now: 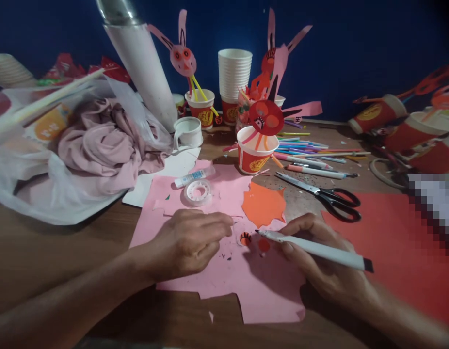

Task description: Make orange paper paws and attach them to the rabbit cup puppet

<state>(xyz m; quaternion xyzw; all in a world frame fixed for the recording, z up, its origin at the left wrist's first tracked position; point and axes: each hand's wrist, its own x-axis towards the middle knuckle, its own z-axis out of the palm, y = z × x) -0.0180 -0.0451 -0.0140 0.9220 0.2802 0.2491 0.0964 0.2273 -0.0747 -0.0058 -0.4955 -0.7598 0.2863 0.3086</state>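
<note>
My right hand (319,257) grips a white marker pen (315,248), its black tip resting beside a small orange paper circle (245,238) with drawn lashes. My left hand (190,240) is curled, fingertips pressing the pink paper sheet (224,271) just left of that circle. A second small orange circle (263,245) lies under the pen tip. A jagged orange paper cutout (264,204) lies just beyond, on the pink sheet.
Black-handled scissors (324,195), a roll of tape (198,192) and a glue tube (194,178) lie close by. A red paper cup with a paper face (252,154), stacked cups (234,72), coloured pens (312,152), a plastic bag with pink cloth (89,145) and a red sheet (392,242) surround them.
</note>
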